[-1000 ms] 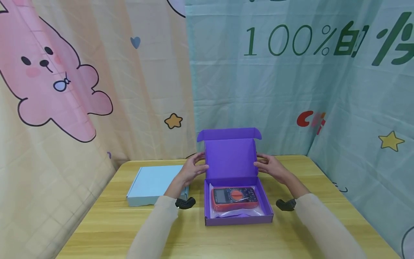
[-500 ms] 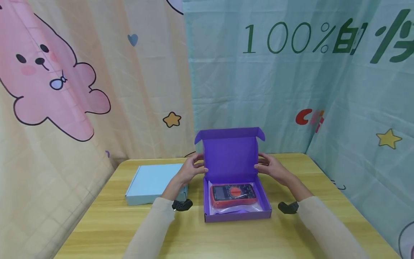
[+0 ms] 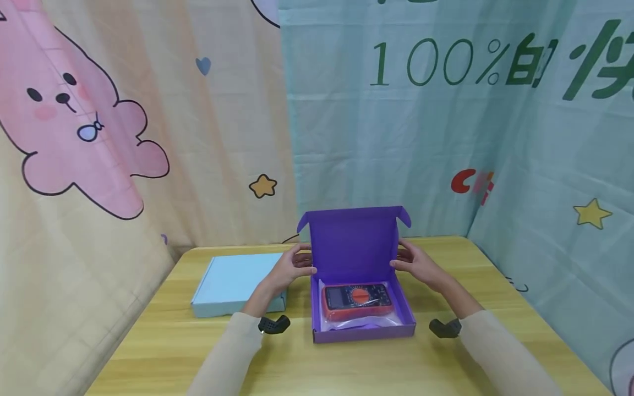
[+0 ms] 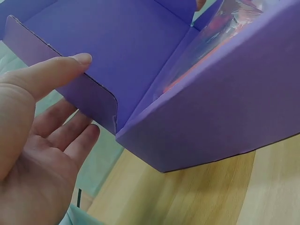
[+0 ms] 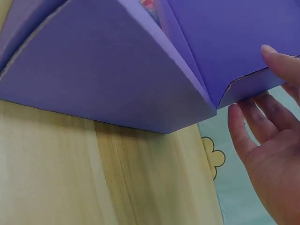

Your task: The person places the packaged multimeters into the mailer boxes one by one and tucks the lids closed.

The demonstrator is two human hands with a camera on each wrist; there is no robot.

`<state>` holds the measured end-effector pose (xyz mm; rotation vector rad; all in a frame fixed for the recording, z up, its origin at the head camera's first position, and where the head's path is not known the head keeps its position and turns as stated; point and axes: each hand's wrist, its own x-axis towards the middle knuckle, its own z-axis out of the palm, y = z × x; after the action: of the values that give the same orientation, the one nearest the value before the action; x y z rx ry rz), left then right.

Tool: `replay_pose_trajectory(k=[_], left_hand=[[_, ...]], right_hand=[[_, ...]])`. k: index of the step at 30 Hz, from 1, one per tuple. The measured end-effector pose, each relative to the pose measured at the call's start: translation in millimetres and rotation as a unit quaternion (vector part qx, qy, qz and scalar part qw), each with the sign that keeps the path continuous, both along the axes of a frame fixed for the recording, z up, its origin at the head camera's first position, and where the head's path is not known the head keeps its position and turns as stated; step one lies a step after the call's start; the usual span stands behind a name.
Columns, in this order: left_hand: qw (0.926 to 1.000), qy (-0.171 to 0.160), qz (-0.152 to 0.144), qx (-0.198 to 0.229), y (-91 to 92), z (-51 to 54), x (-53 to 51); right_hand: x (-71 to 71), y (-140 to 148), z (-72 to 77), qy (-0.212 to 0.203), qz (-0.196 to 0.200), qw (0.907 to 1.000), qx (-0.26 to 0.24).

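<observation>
A purple cardboard box (image 3: 364,333) stands on the table with its lid (image 3: 354,245) raised and tilted a little forward. Inside lies a red and black multimeter (image 3: 358,301) in clear plastic wrap. My left hand (image 3: 288,269) holds the lid's left side flap (image 4: 89,99), thumb on the inner face and fingers behind. On the other side my right hand (image 3: 420,268) grips the right side flap (image 5: 253,86) the same way, thumb over its edge and fingers underneath. Only a bit of the multimeter shows in the wrist views.
A light blue box (image 3: 238,283), closed, lies on the wooden table (image 3: 163,352) to the left of the purple box, near my left forearm. Printed curtains (image 3: 386,137) hang behind the table and along its sides.
The lid has swung forward from nearly upright, and its front flap and ears spread wider in view. Both hands have moved with it, keeping their hold at the sides.
</observation>
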<state>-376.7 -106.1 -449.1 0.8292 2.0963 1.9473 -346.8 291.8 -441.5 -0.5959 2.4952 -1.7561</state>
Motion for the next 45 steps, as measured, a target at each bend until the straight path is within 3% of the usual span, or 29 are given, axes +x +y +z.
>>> replay_pose_trajectory(k=[9, 19, 24, 27, 36, 40, 42, 45], left_hand=[[0.9995, 0.025, -0.020, 0.002, -2.0, -1.3, 4.5], [0.9982, 0.039, 0.008, -0.045, -4.6, -4.3, 18.6], [0.9927, 0.084, 0.004, -0.087, -2.6, -0.7, 20.9], [0.9914, 0.092, 0.003, -0.093, -2.1, -1.3, 22.6], [0.9773, 0.141, 0.049, -0.150, 0.0, -2.3, 31.7], [0.9839, 0.115, 0.042, -0.130, -2.0, -2.8, 34.9], [0.9902, 0.087, 0.034, -0.104, -4.5, -3.4, 36.2], [0.9966, 0.046, 0.026, -0.064, -7.5, -3.6, 38.1]], right_hand=[[3.9, 2, -5.8, 0.017, 0.015, 0.9996, -0.016], [15.7, 6, -13.6, 0.060, 0.038, 0.9973, 0.019], [23.5, 13, -13.4, 0.061, 0.031, 0.9969, 0.040], [26.0, 14, -12.5, 0.045, 0.031, 0.9976, 0.041], [28.3, 15, -14.1, 0.029, 0.015, 0.9985, 0.043], [29.1, 18, -15.9, -0.001, 0.046, 0.9989, 0.004], [29.5, 21, -16.5, -0.016, 0.075, 0.9967, -0.025], [30.0, 27, -16.4, -0.045, 0.131, 0.9849, -0.104]])
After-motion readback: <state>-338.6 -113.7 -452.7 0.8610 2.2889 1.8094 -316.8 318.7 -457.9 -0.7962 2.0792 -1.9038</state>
